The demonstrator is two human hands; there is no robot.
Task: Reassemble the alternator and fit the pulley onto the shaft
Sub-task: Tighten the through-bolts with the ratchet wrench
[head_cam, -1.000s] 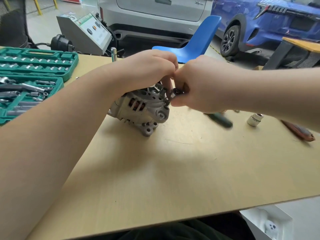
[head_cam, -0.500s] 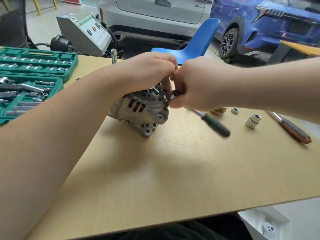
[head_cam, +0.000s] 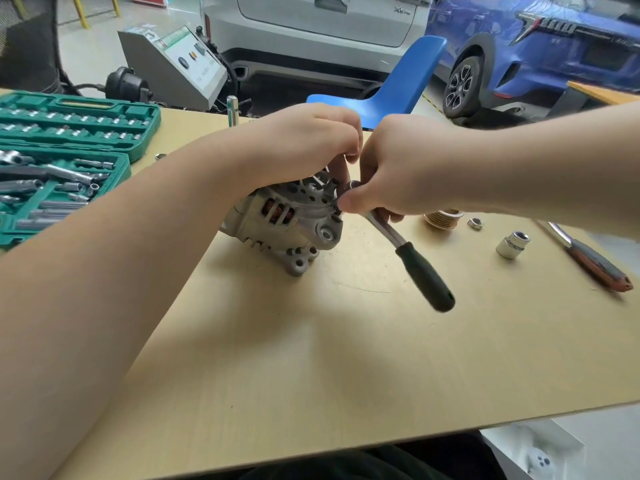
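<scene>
The grey alternator (head_cam: 287, 223) lies on the wooden table (head_cam: 346, 358), copper windings showing through its slots. My left hand (head_cam: 304, 143) curls over its top and grips the housing. My right hand (head_cam: 398, 171) grips the head of a ratchet (head_cam: 408, 251) at the alternator's right face; its black handle slants down toward me. What the ratchet head sits on is hidden by my fingers. The ribbed pulley (head_cam: 441, 218) and a nut (head_cam: 475, 223) lie on the table behind my right wrist.
A loose socket (head_cam: 512, 244) and a red-handled screwdriver (head_cam: 592, 259) lie at the right. A green socket set case (head_cam: 62, 161) stands open at the left. A blue chair (head_cam: 398, 84), a grey machine (head_cam: 180, 64) and parked cars are beyond the table.
The ratchet handle has swung from lying nearly flat to the right to pointing down toward me. Both hands stay on the alternator.
</scene>
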